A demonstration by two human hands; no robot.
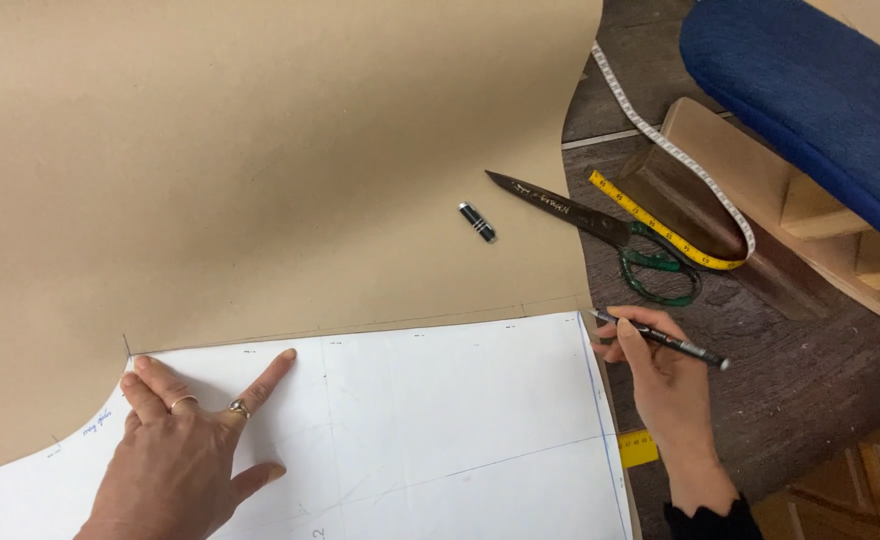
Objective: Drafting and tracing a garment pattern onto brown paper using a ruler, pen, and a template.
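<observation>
Two hands share the work here: the left hand lies flat and spread on the white pattern sheet, fingers fanned near its top edge, gripping nothing, pressing the sheet so it does not slide on the brown paper beneath. The right hand pinches a dark pen between its fingers, the tip just at the sheet's upper right corner, where a traced line runs along the edge (the line looks faint, so I cannot follow it far). The scissors with green handles lie past the corner, blades on the brown paper, a yellow tape measure touching them, a small black cap nearby
</observation>
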